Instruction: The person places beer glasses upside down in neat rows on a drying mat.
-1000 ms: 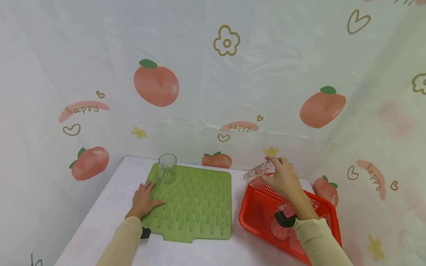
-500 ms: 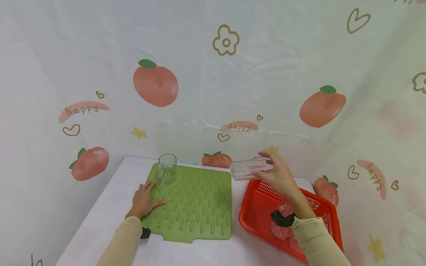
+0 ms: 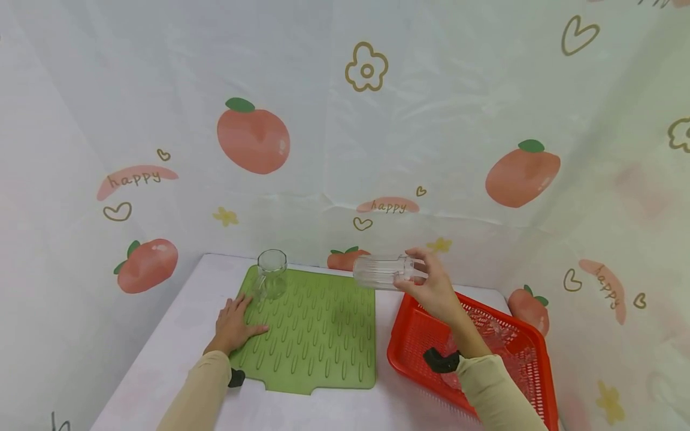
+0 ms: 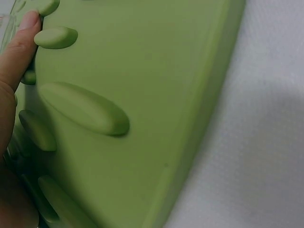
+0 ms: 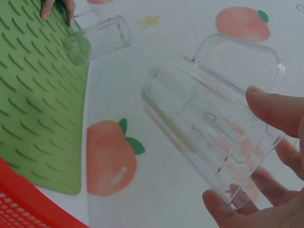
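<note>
- flat green rubbery-looking mat (image 4: pixel 142 71) fills the middle, smooth, thick edge running diagonally
- raised green elongated oval ridges (image 4: pixel 85 108) on it, biggest near centre-left, more crowded lower left, in shadow
- bare left hand (image 4: pixel 7 95) at left border, cut off, thumb extended over mat, tip just beside upper ridges
- white fine-textured surface (image 4: pixel 266 71) right of mat, soft grey shadow
- clear see-through sliver (image 4: pixel 6 26), top left, mostly cropped

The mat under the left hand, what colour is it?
The mat is green, shown best in the head view.
</note>
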The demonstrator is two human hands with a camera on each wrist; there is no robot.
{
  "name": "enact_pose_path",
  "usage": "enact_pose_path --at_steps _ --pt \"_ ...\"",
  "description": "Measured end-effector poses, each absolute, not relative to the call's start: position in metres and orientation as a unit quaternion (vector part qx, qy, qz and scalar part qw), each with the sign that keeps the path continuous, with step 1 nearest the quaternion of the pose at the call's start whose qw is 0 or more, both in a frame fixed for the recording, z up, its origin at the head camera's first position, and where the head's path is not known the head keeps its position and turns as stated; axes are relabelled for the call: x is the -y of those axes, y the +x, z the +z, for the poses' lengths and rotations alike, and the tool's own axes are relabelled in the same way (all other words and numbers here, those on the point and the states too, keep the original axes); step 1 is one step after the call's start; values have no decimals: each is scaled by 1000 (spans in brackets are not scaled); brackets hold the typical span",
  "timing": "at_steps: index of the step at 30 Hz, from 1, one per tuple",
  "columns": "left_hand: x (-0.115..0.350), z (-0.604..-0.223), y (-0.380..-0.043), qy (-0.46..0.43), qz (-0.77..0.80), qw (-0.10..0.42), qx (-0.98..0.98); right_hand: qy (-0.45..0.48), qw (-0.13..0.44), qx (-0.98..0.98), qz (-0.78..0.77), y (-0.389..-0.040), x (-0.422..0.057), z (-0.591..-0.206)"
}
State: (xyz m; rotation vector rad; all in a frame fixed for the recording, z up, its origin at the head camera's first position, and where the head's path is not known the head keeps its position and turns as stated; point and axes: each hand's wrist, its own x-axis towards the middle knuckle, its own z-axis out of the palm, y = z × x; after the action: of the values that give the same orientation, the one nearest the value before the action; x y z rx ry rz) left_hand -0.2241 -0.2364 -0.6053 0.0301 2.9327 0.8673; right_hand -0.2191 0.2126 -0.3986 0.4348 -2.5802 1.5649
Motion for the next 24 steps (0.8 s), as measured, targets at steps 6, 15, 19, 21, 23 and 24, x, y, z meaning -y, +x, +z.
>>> enact_pose_path --at_steps 6,15,19,21,23,24 --pt "236 -605 -224 10 281 43 -959 136 25 827 544 -220 -203 -407" --pt "236 -603 -222 10 286 34 -958 145 6 798 585 -224 -188 -422" --pt "237 -604 -222 9 284 32 -958 150 5 785 602 -226 -182 -428" --pt "237 -605 -223 9 286 33 -958 150 3 778 610 -227 -179 -431" --pt "236 -606 -223 12 285 32 -958 148 2 774 615 -226 -177 -434" --pt "235 -606 -223 12 288 31 -957 147 0 775 615 -226 -176 -435"
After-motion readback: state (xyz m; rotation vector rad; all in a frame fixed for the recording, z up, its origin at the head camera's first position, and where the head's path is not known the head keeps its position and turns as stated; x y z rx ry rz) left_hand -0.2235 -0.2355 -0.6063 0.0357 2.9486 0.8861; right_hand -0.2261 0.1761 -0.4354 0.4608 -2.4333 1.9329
